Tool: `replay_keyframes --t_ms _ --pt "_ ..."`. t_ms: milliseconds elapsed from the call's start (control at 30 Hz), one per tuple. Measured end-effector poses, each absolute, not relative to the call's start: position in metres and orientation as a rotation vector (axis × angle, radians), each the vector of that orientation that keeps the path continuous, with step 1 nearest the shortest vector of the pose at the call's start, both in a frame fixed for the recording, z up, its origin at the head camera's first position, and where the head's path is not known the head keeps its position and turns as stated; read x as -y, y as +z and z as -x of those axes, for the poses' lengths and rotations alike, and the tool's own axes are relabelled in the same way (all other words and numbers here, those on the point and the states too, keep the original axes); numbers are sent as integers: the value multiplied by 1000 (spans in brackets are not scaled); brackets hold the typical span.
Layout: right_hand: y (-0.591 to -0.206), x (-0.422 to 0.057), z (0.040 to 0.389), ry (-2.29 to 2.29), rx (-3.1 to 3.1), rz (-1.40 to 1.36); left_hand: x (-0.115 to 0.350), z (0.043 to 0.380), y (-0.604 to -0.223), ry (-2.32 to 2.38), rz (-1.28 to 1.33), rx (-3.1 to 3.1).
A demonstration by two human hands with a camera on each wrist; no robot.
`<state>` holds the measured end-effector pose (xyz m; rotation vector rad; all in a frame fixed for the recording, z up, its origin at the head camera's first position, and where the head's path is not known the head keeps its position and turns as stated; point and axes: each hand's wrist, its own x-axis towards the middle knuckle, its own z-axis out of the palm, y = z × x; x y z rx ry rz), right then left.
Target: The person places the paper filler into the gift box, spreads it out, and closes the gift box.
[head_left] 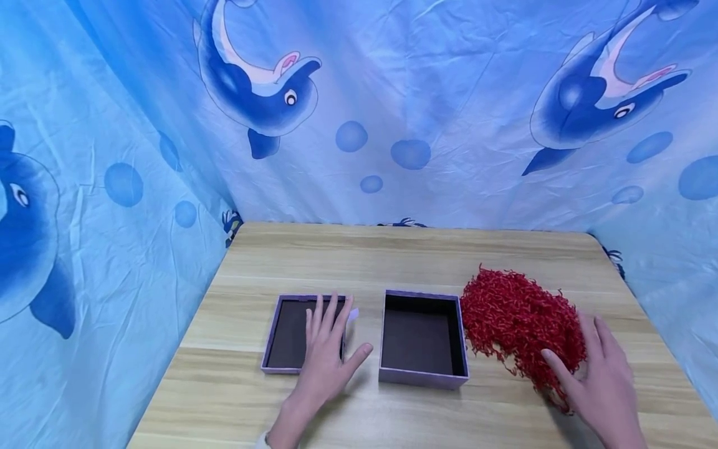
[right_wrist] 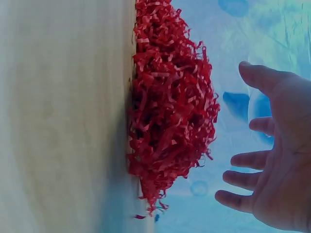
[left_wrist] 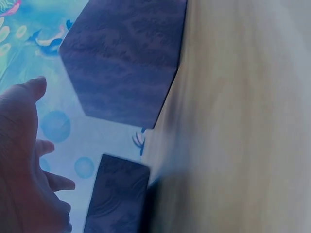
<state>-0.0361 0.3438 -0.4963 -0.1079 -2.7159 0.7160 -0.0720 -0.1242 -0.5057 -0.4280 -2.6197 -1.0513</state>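
Note:
My left hand (head_left: 323,368), fingers spread, hovers over the right side of a shallow purple box lid (head_left: 270,340) with a dark inside. The left wrist view shows that hand (left_wrist: 24,165) beside the lid and the deeper box, holding nothing. Right of the lid stands the open purple box (head_left: 423,377), its black interior bare. A heap of red shredded paper (head_left: 518,312) lies right against the box's far right side. My right hand (head_left: 606,380) is at the heap's right edge, fingers extended; in the right wrist view its fingers (right_wrist: 248,179) hold nothing.
The wood-grain table (head_left: 224,411) carries all of these. A small pale tab (head_left: 353,315) sticks out by the lid's right edge. Blue dolphin-print curtains (head_left: 359,93) hang behind the table and along both sides.

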Motion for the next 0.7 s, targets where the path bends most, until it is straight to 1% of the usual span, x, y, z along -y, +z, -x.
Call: replay_keyframes --t_ms 167,433,700 --pt "-502 -351 33 880 2715 190 115 72 -511 -1110 466 2566" --pt "-512 -358 33 1085 2710 219 105 69 -524 -1278 554 2484" --pt "-523 -363 32 1142 2696 195 101 66 -523 -1169 658 2514"
